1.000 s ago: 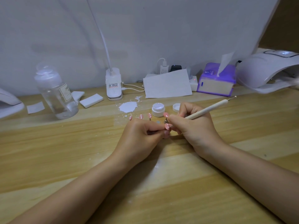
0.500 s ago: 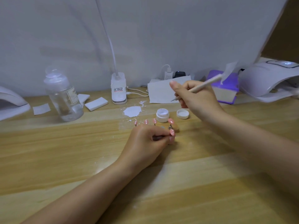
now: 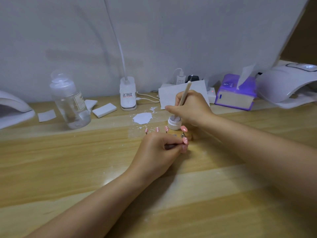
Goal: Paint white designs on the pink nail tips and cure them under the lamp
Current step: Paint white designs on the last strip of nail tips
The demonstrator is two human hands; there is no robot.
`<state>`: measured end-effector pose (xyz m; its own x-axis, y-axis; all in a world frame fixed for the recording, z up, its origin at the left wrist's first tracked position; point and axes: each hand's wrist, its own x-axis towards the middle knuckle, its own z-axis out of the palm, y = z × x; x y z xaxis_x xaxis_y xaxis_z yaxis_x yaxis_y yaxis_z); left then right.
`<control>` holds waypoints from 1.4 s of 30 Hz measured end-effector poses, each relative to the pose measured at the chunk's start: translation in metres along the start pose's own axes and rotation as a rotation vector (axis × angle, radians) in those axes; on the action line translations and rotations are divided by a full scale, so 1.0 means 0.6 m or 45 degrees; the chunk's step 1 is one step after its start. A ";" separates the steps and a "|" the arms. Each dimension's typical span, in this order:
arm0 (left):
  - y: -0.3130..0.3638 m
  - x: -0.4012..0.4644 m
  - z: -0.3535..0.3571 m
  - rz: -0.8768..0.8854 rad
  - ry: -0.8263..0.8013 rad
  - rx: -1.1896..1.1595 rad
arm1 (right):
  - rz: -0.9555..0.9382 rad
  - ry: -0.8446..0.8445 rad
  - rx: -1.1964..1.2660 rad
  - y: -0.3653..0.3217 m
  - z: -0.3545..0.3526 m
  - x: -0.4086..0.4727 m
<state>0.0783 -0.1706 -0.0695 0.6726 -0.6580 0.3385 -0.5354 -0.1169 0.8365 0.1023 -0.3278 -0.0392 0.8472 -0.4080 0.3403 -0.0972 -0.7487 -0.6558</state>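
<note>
My left hand (image 3: 159,150) rests on the wooden table and grips the stand that carries several pink nail tips (image 3: 183,129) with white marks. Three tips (image 3: 157,129) stick up behind my knuckles and one (image 3: 185,140) shows at my fingertips. My right hand (image 3: 190,108) holds a cream dotting pen (image 3: 183,95) nearly upright, with its lower end in the small open white paint jar (image 3: 174,122). The white curing lamp (image 3: 288,85) stands at the far right.
A white paint blob (image 3: 142,118) lies on the table behind the tips. A clear bottle (image 3: 70,102), white pads (image 3: 104,109), a clip lamp base (image 3: 128,93), a sheet of paper (image 3: 169,96), a purple tissue box (image 3: 235,93) and a second lamp (image 3: 12,109) line the back.
My right hand has left the nail tips, swung up and back, and come down with the pen tip in the paint jar. My left hand has stayed on the stand.
</note>
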 end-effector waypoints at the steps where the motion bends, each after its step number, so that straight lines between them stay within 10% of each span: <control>1: 0.000 0.000 0.000 0.006 -0.002 0.008 | -0.003 0.003 -0.003 -0.002 -0.001 -0.001; 14: 0.006 0.000 0.002 0.013 0.008 0.030 | 0.047 0.321 1.003 -0.026 -0.038 -0.151; 42: -0.003 0.003 0.000 0.099 0.008 0.110 | 0.054 0.172 1.058 -0.016 -0.017 -0.160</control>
<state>0.0805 -0.1720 -0.0703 0.6302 -0.6632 0.4038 -0.6280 -0.1295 0.7674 0.0163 -0.2870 -0.0589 0.7768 -0.5256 0.3469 0.3332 -0.1244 -0.9346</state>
